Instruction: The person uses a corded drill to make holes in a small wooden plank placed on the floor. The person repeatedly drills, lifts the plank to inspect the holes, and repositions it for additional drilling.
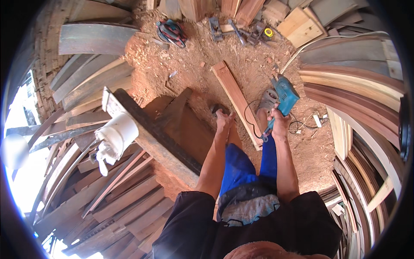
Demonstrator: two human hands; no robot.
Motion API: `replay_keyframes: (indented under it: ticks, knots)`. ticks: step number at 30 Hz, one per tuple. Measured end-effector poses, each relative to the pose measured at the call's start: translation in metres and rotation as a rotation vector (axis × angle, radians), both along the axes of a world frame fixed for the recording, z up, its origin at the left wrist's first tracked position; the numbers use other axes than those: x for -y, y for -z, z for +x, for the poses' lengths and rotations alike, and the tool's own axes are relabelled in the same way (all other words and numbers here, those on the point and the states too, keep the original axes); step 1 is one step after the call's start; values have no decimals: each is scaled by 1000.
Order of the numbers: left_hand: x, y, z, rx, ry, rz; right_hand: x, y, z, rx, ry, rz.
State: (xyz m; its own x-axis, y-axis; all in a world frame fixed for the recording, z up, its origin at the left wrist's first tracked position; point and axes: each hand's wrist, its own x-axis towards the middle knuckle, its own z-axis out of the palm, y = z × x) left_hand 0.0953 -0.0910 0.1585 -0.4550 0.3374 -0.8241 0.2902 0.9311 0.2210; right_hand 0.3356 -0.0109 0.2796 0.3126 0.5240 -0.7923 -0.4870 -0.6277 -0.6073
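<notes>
My right hand (280, 124) is wrapped round the handle of a teal electric drill (286, 97), whose nose points away from me. A black cord (246, 114) loops from the handle's lower end across a reddish wooden plank (235, 93). That plank lies on the sawdust between my hands, slanting from far left to near right. Just left of it is my left hand (224, 120), low near my dark shoe (219, 108). Its fingers look spread, with nothing visible in them. My other shoe (269, 96) is partly behind the drill.
A dark-edged beam (151, 134) carrying a white bucket-like container (118, 134) juts in at left. Ahead lie a blue-and-red power tool (171, 33), hand tools (239, 32) and a yellow tape measure (268, 32). Stacked boards (349, 84) line the right; a pale cable (310, 42) runs past them.
</notes>
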Motion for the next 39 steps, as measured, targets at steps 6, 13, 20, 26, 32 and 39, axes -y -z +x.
replay_keyframes:
  ticks: [6,13,20,26,32,39]
  knots:
    - [-13,153,-3,-71,155,-157,38,117,13,-86,21,-27]
    - [-28,316,-2,-246,198,-236,49,147,20,-79,-65,-116]
    - [-56,360,42,-475,40,-449,38,143,19,-7,-37,-183]
    - [-4,340,-34,-3,-122,307,37,146,1,-90,-57,-143]
    - [-19,141,-32,340,-175,520,54,139,23,-95,-4,-123]
    - [-51,-112,-85,304,531,655,54,26,3,-124,-52,-78]
